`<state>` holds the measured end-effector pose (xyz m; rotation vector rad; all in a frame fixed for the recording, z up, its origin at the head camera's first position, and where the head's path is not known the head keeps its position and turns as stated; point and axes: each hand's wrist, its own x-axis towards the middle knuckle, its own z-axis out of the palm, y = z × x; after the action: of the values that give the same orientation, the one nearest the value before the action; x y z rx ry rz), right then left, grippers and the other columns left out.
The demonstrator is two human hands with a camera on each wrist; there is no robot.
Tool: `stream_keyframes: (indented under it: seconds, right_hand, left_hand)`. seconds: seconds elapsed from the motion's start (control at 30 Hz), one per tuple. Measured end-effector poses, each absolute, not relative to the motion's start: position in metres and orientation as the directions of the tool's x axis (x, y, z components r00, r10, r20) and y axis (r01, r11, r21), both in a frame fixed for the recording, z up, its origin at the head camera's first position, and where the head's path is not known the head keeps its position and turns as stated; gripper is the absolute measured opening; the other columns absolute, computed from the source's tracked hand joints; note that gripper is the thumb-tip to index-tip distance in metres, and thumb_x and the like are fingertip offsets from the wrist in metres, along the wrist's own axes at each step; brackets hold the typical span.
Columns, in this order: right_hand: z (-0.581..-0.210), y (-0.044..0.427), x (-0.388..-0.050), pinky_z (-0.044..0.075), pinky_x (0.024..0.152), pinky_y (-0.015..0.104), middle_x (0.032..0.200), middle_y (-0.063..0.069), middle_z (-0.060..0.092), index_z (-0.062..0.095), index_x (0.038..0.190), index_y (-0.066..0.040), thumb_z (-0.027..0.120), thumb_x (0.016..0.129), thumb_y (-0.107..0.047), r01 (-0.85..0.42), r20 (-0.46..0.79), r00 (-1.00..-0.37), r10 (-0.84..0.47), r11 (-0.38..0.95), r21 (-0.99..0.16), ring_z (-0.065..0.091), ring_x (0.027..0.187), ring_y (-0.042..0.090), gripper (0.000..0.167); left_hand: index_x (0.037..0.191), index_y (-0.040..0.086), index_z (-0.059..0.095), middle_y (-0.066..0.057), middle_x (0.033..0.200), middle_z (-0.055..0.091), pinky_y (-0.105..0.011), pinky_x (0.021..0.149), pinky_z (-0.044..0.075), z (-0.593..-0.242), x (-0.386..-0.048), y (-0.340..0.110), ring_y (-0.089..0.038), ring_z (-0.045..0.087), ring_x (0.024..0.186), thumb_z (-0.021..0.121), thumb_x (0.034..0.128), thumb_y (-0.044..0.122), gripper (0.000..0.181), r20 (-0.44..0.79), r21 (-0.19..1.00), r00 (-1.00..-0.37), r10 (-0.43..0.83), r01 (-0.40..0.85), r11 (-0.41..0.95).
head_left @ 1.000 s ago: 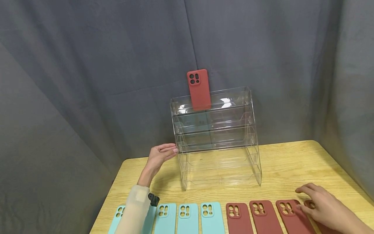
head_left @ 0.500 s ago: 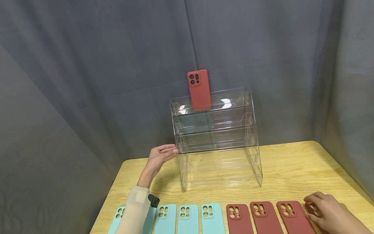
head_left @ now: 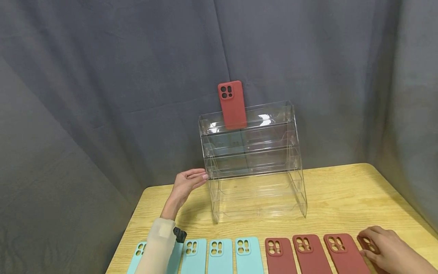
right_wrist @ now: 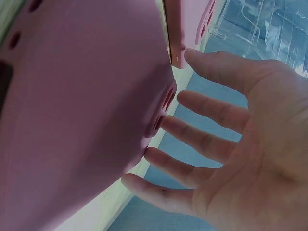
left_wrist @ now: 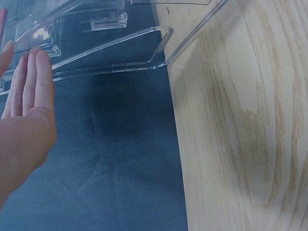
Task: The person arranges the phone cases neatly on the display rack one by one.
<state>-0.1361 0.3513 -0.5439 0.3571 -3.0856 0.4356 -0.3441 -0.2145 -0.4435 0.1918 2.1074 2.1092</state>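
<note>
My left hand (head_left: 186, 184) touches the left side of a clear acrylic tiered rack (head_left: 256, 175) with nearly straight fingers. In the left wrist view, those fingers (left_wrist: 43, 79) lie against the plastic. My right hand (head_left: 388, 247) is at the rightmost red phone case (head_left: 368, 245), partly covering it. The right wrist view has its fingertips along the camera-hole end of this case (right_wrist: 91, 106), fingers spread and slightly bent, thumb near the neighbouring case. A firm hold is not visible. Another red phone case (head_left: 232, 104) stands upright in the rack's top tier, left of centre.
Three uncovered red phone cases (head_left: 309, 255) lie side by side on the wooden table (head_left: 338, 194). To their left is a row of several turquoise cases (head_left: 220, 258), partly covered by the left sleeve (head_left: 155, 243). Grey curtains (head_left: 137, 76) hang behind and beside the table.
My right hand has moved right and slightly down, from above the two rightmost red cases onto the last one. The left hand stays at the rack's side.
</note>
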Motion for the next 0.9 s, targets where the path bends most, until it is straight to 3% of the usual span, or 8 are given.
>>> stream_keyframes:
  seconds: [0.27, 0.37, 0.5, 0.6, 0.7, 0.9]
  right_hand:
    - [-0.543, 0.348, -0.135, 0.054, 0.069, 0.033, 0.100, -0.003, 0.068, 0.073, 0.102, -0.011, 0.091, 0.077, -0.019, -0.253, 0.108, -0.966, -0.234, 0.940, -0.228, 0.059, 0.080, 0.007, 0.031]
    - [-0.544, 0.348, -0.136, 0.057, 0.074, 0.040, 0.101, 0.000, 0.070, 0.073, 0.102, -0.008, 0.092, 0.075, -0.020, -0.253, 0.123, -0.965, -0.231, 0.943, -0.217, 0.063, 0.082, 0.014, 0.036]
    - [-0.548, 0.347, -0.135, 0.057, 0.081, 0.058, 0.106, 0.009, 0.073, 0.072, 0.105, -0.003, 0.094, 0.074, -0.023, -0.239, 0.116, -0.969, -0.218, 0.947, -0.214, 0.070, 0.092, 0.031, 0.044]
    - [-0.551, 0.349, -0.135, 0.057, 0.082, 0.062, 0.109, 0.012, 0.073, 0.071, 0.107, -0.001, 0.094, 0.073, -0.023, -0.239, 0.104, -0.970, -0.220, 0.944, -0.228, 0.070, 0.096, 0.037, 0.047]
    - [-0.551, 0.352, -0.136, 0.060, 0.084, 0.060, 0.111, 0.011, 0.073, 0.071, 0.111, -0.002, 0.093, 0.076, -0.024, -0.231, 0.062, -0.973, -0.223, 0.938, -0.257, 0.070, 0.098, 0.036, 0.047]
    - [-0.551, 0.356, -0.139, 0.059, 0.073, 0.037, 0.106, -0.003, 0.071, 0.071, 0.115, -0.006, 0.091, 0.079, -0.026, -0.217, -0.018, -0.973, -0.231, 0.935, -0.282, 0.064, 0.088, 0.014, 0.046]
  left_hand:
    - [0.136, -0.006, 0.063, -0.009, 0.118, 0.077, -0.035, 0.104, 0.062, -0.444, -0.344, -0.217, -0.013, 0.078, 0.104, 0.076, 0.0965, 0.005, 0.043, -0.012, 1.000, -0.985, 0.174, -0.012, 0.001]
    - [0.137, -0.006, 0.063, -0.007, 0.116, 0.078, -0.035, 0.104, 0.063, -0.444, -0.344, -0.217, -0.013, 0.078, 0.104, 0.075, 0.0966, 0.005, 0.044, -0.014, 1.000, -0.985, 0.172, -0.013, 0.007]
    - [0.138, -0.008, 0.061, -0.005, 0.114, 0.078, -0.041, 0.109, 0.060, -0.445, -0.344, -0.218, -0.014, 0.078, 0.104, 0.076, 0.0964, 0.005, 0.046, -0.019, 1.000, -0.983, 0.184, -0.019, 0.000]
    - [0.138, -0.007, 0.062, -0.005, 0.114, 0.078, -0.046, 0.113, 0.056, -0.445, -0.343, -0.218, -0.014, 0.078, 0.104, 0.076, 0.0962, 0.006, 0.046, -0.020, 1.000, -0.981, 0.192, -0.022, -0.007]
    - [0.136, -0.006, 0.063, -0.005, 0.115, 0.078, -0.047, 0.114, 0.055, -0.445, -0.343, -0.217, -0.015, 0.078, 0.105, 0.076, 0.0962, 0.006, 0.044, -0.019, 1.000, -0.982, 0.190, -0.021, -0.004]
    - [0.136, -0.005, 0.063, -0.012, 0.121, 0.077, -0.042, 0.110, 0.059, -0.446, -0.343, -0.217, -0.016, 0.077, 0.107, 0.077, 0.0956, 0.007, 0.045, -0.022, 1.000, -0.982, 0.186, -0.021, 0.008]
